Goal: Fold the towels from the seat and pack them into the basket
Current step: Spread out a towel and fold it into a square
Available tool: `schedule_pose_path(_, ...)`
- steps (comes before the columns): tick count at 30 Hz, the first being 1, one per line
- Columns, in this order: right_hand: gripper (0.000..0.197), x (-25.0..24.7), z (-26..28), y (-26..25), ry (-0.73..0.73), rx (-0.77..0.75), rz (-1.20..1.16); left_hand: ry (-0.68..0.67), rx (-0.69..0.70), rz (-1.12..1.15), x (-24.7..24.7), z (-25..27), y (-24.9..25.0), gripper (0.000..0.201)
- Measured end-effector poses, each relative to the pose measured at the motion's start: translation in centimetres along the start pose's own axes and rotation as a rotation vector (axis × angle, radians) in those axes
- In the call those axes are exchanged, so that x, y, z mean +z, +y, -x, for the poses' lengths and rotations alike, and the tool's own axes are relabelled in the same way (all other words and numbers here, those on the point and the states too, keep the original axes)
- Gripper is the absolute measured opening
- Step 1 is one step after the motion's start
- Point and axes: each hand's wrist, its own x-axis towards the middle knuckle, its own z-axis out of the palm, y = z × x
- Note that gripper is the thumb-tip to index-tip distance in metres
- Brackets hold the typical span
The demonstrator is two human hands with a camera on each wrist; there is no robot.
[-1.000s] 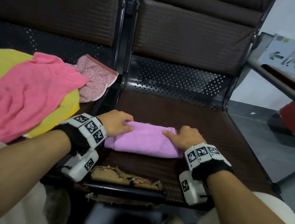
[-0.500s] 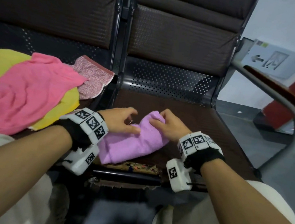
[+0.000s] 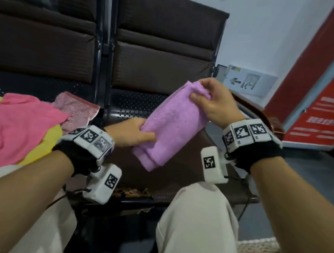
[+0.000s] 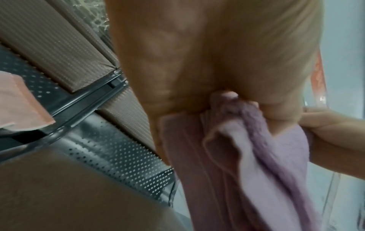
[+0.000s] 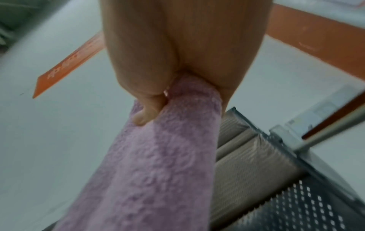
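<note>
Purple towel between both hands

red signboard | arrow sign | wooden armrest

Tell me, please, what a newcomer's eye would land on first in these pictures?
The folded purple towel, held tilted in the air above the brown seat by both hands: the right hand pinches its top end, the left hand grips its lower side. Next, the pink towel heaped on the neighbouring seat.
</note>
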Motion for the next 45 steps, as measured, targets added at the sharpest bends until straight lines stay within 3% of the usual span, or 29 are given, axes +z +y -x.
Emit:
schedule_pose_path(4,0.018,-4.4,2.1,-1.0,0.073,0.015,0.017,0.030,0.110,0.052,-0.8,1.1,4.8,0.008)
schedule_pose_path(7,0.018,-7.4,5.3,0.3,0.172,0.062,-0.011,-0.045,0.199,-0.042,-0.3,1.5,8.7,0.010)
schedule_pose_path(11,0.004,-11.1,11.2,4.7,0.322,0.192,-0.093,-0.195,0.297,-0.193,3.5,0.7,13.2,0.016)
schedule_pose_path(14,0.018,-13.4,16.8,9.8,0.386,0.371,-0.163,-0.343,0.349,-0.296,8.1,-0.6,16.4,0.019)
schedule_pose_path(18,0.019,-15.1,25.2,15.8,0.403,0.587,-0.241,-0.594,0.405,-0.452,16.2,-2.4,18.9,0.018)
schedule_pose_path(24,0.020,-15.6,36.3,22.3,0.400,0.822,-0.185,-0.799,0.398,-0.371,30.2,-2.7,16.4,0.016)
schedule_pose_path(28,0.022,-15.0,41.4,25.8,0.310,0.955,-0.096,-0.910,0.296,-0.314,38.3,-1.3,13.1,0.013)
schedule_pose_path(33,0.021,-13.3,44.7,29.4,0.077,1.068,0.028,-1.075,0.200,-0.385,45.3,0.9,10.2,0.030)
schedule_pose_path(37,0.028,-10.2,45.7,31.7,-0.246,1.189,0.197,-1.256,0.239,-0.538,47.7,2.3,8.2,0.037)
schedule_pose_path(39,0.021,-8.5,46.0,32.5,-0.323,1.239,0.265,-1.253,0.245,-0.572,48.1,2.5,7.8,0.037)
schedule_pose_path(41,0.020,-7.5,45.9,32.6,-0.303,1.258,0.334,-1.175,0.219,-0.540,47.8,2.2,7.9,0.035)
schedule_pose_path(45,0.020,-8.0,44.5,31.2,-0.280,1.158,0.489,-1.028,0.171,-0.418,45.1,0.9,8.4,0.029)
